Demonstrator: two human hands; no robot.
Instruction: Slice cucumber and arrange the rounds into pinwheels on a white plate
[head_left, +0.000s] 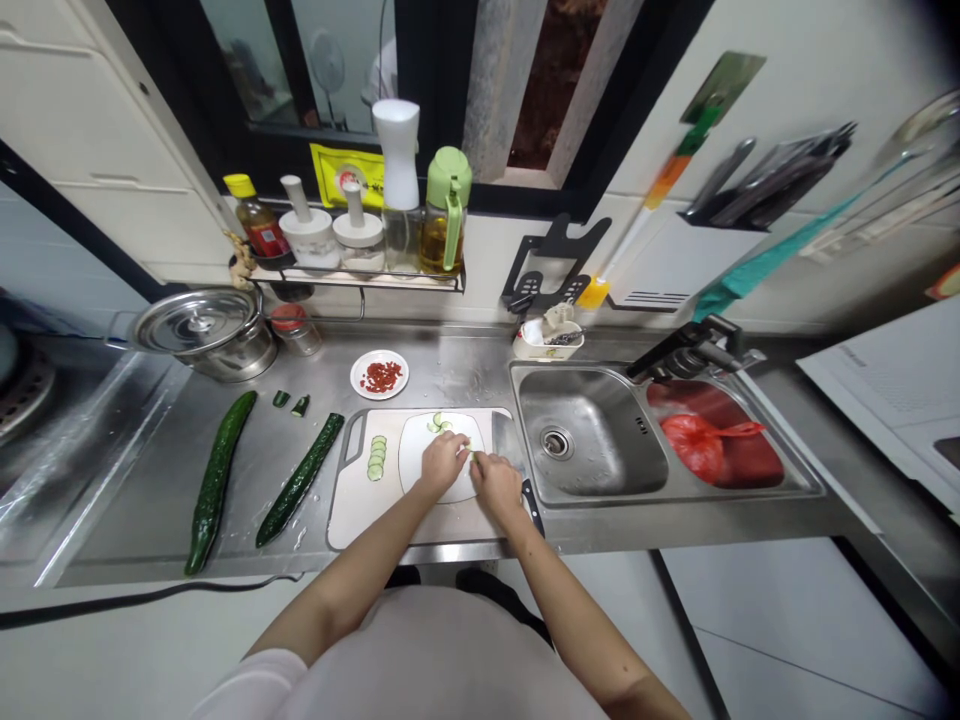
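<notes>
My left hand [442, 462] and my right hand [495, 483] meet over a white plate [420, 448] that lies on a light cutting board [360, 505]. Both have their fingers pinched around a small pale-green cucumber piece [471, 452] between them. A few cucumber slices [439, 423] rest on the plate's far side. A short row of cucumber slices [376, 457] lies on the board to the left of the plate. A knife with a black handle [532, 505] lies at the board's right edge, just beside my right hand.
Two long cucumbers [217, 478] [300, 478] and two cut ends [291, 402] lie on the steel counter at left. A small dish of red bits [379, 375], a lidded pot [202, 330] and a condiment shelf [360, 275] stand behind. The sink [592, 440] holds a red bag [701, 445].
</notes>
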